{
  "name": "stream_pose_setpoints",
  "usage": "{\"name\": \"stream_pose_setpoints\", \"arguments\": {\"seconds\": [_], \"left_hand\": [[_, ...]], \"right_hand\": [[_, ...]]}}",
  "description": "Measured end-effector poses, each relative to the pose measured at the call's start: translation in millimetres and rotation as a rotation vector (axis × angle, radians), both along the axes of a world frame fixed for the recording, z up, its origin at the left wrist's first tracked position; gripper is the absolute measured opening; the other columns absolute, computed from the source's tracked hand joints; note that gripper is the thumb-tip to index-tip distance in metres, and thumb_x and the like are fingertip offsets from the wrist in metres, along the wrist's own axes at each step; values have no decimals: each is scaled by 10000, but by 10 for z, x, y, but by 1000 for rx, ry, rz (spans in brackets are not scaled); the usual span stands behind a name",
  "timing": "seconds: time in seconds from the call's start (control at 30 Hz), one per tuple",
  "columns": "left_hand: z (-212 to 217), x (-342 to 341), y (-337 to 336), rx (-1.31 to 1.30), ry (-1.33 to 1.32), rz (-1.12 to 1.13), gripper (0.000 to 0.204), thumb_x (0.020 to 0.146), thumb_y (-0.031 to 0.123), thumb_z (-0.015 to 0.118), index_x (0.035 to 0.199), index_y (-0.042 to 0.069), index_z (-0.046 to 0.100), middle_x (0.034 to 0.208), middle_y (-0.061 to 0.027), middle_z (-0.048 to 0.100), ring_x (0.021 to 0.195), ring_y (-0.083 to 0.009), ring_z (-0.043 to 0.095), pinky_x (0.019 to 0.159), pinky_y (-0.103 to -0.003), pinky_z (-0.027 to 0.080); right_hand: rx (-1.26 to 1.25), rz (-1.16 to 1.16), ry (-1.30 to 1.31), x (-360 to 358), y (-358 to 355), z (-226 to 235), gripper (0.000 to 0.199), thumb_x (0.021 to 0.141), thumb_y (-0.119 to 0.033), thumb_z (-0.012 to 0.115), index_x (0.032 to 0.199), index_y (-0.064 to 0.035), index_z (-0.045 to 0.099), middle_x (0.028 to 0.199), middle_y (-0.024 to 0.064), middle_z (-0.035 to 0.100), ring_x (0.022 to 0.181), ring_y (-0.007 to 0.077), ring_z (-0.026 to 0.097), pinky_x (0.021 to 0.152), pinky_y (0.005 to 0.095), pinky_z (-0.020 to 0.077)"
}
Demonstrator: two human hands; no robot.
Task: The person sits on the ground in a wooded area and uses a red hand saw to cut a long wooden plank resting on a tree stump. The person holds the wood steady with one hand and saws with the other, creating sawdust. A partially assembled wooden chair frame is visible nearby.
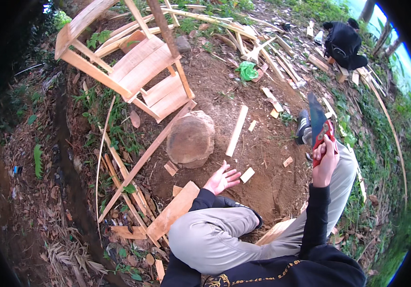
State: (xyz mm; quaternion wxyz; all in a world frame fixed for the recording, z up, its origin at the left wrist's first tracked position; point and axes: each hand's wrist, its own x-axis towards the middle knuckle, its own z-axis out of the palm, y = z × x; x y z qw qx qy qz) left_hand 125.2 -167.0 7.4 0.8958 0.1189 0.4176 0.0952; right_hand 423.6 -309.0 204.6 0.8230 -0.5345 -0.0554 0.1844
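Gripped in my right hand [326,155] is a hand saw [318,119] with a red handle and a dark blade that points up and away from me. My left hand [222,178] is held palm up over the dirt, fingers spread, with nothing in it. Just beyond it lies a narrow pale wood strip [237,130]. A small wood offcut [247,175] is on the ground right beside the left fingertips. The round tree stump [190,139] stands a little farther off, to the left of the strip.
A wooden frame with plank shelves [138,62] stands at the far left. A long board [148,155] slants beside the stump. Planks [173,210] lie left of my knee. Scrap wood and a green plastic bag [247,71] are farther back. Another person [343,44] crouches at the far right.
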Motion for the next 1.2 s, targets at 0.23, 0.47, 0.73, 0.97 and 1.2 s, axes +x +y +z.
{"name": "stream_pose_setpoints", "arguments": {"seconds": [0.23, 0.47, 0.73, 0.97, 1.2], "left_hand": [[103, -509, -502, 251, 15, -390, 564, 1044, 493, 414, 1428, 81, 428, 1396, -107, 517, 1235, -275, 564, 959, -469, 524], [-303, -1448, -1032, -3, 171, 164, 531, 1033, 491, 426, 1226, 22, 582, 1287, -125, 601, 1190, -251, 589, 959, -411, 518], [-241, -2186, -1593, 86, 349, 560, 390, 1034, 391, 490, 1130, 27, 595, 1238, -138, 620, 1137, -247, 617, 944, -392, 521], [1730, -2142, -1171, 841, 501, 882, 207, 1010, 225, 562, 1035, 25, 607, 1168, -147, 644, 1075, -241, 643, 929, -388, 520], [4141, -1659, -1767, 2446, 146, 200, 171, 843, 137, 664, 997, 187, 718, 1096, -49, 700, 1000, -221, 696, 877, -373, 562]], "right_hand": [[-2, 53, -6, -141, 152, 11, 157, 951, -126, 642, 844, -79, 536, 606, -48, 427, 456, 58, 383, 440, 230, 325], [17, 148, 7, -337, 358, -114, 138, 966, -124, 621, 866, -76, 540, 612, -44, 440, 450, 61, 376, 451, 233, 333], [-9, 252, 5, -721, 496, 3, 132, 983, -117, 593, 871, -86, 531, 631, -44, 455, 457, 65, 389, 464, 240, 339], [51, 276, -75, -929, 514, 241, 183, 971, -112, 605, 816, -101, 509, 622, -41, 450, 466, 67, 401, 463, 239, 340], [100, 337, -132, -1086, 459, 599, 47, 968, -90, 602, 943, -72, 566, 653, -40, 447, 489, 65, 407, 479, 234, 342]]}}
